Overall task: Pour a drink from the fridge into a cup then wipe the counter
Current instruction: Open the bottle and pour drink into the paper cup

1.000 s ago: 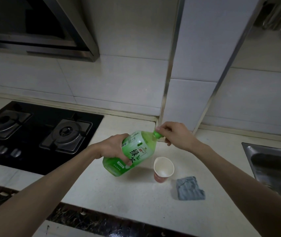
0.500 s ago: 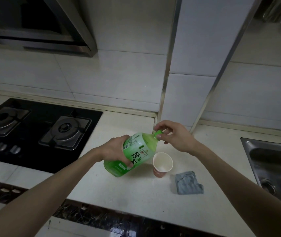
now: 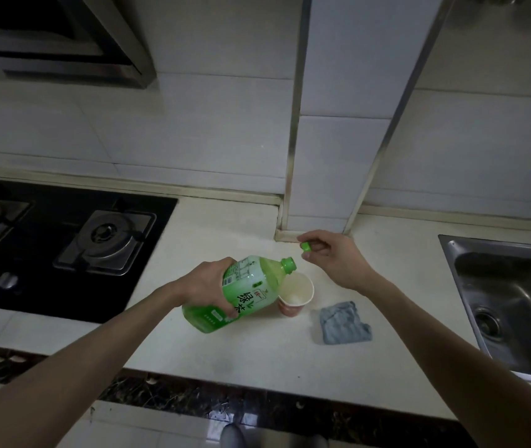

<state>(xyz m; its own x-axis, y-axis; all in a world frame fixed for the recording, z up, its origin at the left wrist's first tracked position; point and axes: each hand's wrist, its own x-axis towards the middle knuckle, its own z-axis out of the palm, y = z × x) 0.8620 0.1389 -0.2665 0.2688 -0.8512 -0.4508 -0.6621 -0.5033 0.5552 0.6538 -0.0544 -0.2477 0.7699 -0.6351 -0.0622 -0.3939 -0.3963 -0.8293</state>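
Note:
My left hand (image 3: 207,281) grips a green tea bottle (image 3: 241,294) by its body, tilted with the open neck over the rim of a paper cup (image 3: 296,294) that stands on the white counter (image 3: 241,350). The cup has a red outside and a white inside. My right hand (image 3: 332,255) pinches the small green cap (image 3: 305,246) just above and right of the bottle's neck. A folded grey cloth (image 3: 343,323) lies on the counter right of the cup.
A black gas hob (image 3: 57,247) with two burners fills the counter's left side. A steel sink (image 3: 516,299) is set in at the right. A tiled column (image 3: 338,156) stands behind the cup, and a range hood (image 3: 64,37) hangs at top left.
The cap has come off the bottle and my right hand has lifted it up and to the right. The bottle's neck has moved over the cup.

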